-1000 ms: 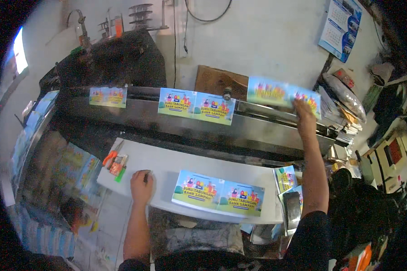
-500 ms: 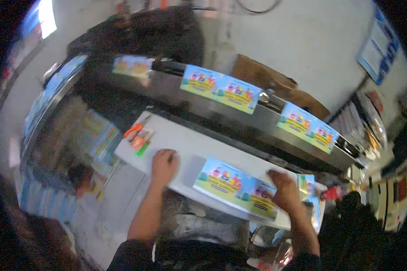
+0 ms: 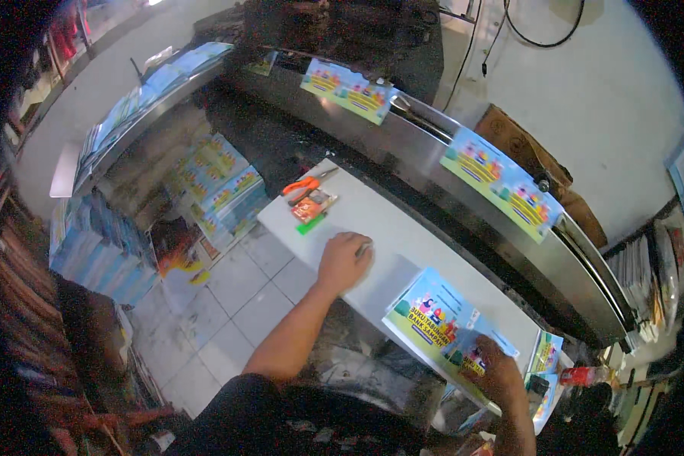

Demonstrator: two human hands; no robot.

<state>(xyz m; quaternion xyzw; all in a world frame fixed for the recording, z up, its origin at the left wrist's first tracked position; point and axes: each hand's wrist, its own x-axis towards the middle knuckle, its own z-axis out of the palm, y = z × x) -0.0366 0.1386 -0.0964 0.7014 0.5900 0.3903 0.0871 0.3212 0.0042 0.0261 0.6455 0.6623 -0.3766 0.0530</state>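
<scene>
On a white narrow table (image 3: 403, 220) lies a stack of printed booklet covers (image 3: 425, 315), blue and green with cartoon figures. My right hand (image 3: 494, 372) bends over the right part of the top cover, its fingers curled at the sheet, which looks creased there. Left of the stack, my left hand (image 3: 344, 262) rests on the tabletop with its fingers curled around something small and dark, mostly hidden. Beyond it are orange-handled scissors (image 3: 302, 186), a small reddish packet (image 3: 311, 207) and a bright green item (image 3: 311, 224).
Printed covers (image 3: 501, 182) hang along a metal rail (image 3: 425, 171) behind the table. Bundled covers (image 3: 224, 182) are stacked on the tiled floor (image 3: 243, 304) at left. A red-labelled bottle (image 3: 579, 375) and more covers (image 3: 547, 353) are at the table's right end.
The view has swung, so the table appears steeper and shifted right. My right hand has come down onto the right part of the top cover. My left hand stays on the table.
</scene>
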